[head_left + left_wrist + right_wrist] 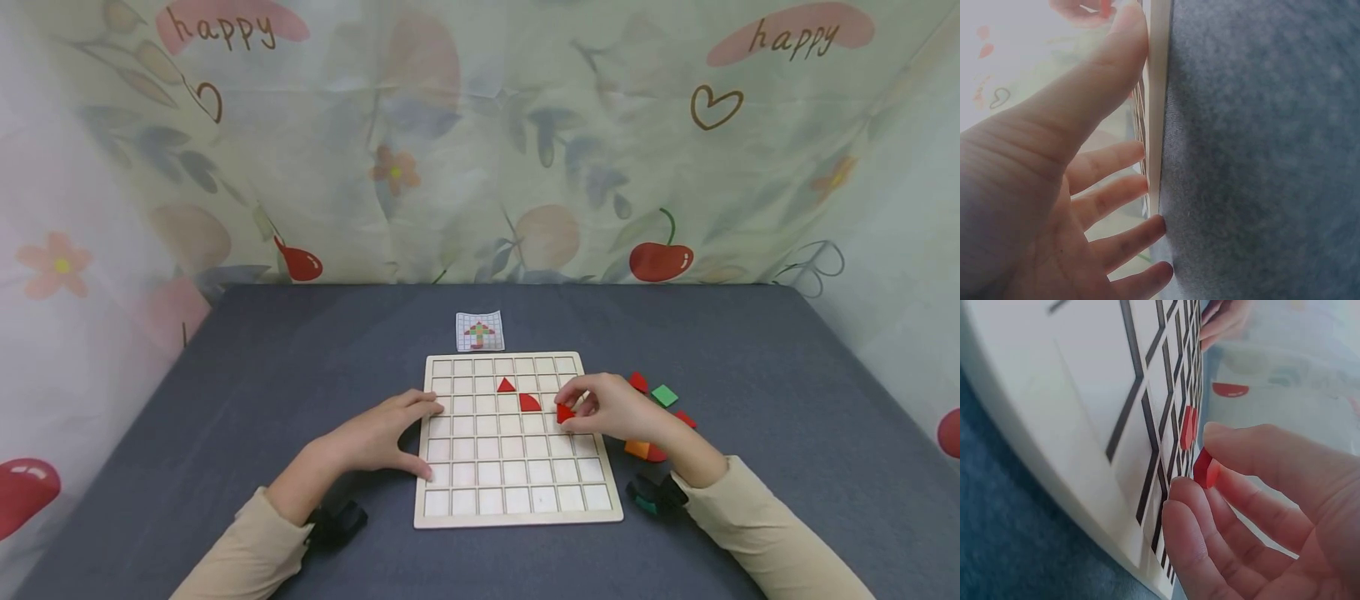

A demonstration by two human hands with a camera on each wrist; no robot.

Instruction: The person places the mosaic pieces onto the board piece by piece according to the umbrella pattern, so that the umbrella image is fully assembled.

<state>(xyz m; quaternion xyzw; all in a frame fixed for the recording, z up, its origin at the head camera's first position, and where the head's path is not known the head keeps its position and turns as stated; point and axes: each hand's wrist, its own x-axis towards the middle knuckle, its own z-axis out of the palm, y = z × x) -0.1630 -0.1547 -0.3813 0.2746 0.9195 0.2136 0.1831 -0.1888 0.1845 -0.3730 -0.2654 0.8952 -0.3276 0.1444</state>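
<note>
A wooden grid board (pixel 517 521) lies flat in front of me, its square cells edged by raised strips. In its upper part sit a red triangle tile (pixel 506 385) and a red quarter-circle tile (pixel 529 402). Over the board's right side, my right hand (pixel 611 406) pinches a small red tile (pixel 1203 467) between thumb and fingers; its full shape is partly covered. My left hand (pixel 378 433) rests at the board's left edge with thumb and fingers spread, fingertips (pixel 1138 184) touching the rim.
Right of the board, partly under my right forearm, lie loose tiles: a green square (pixel 664 396), an orange piece (pixel 637 449) and several red ones. Beyond the board is a small card (pixel 480 332) printed with a coloured grid pattern. A patterned curtain (pixel 480 167) stands behind the dark table (pixel 315 333).
</note>
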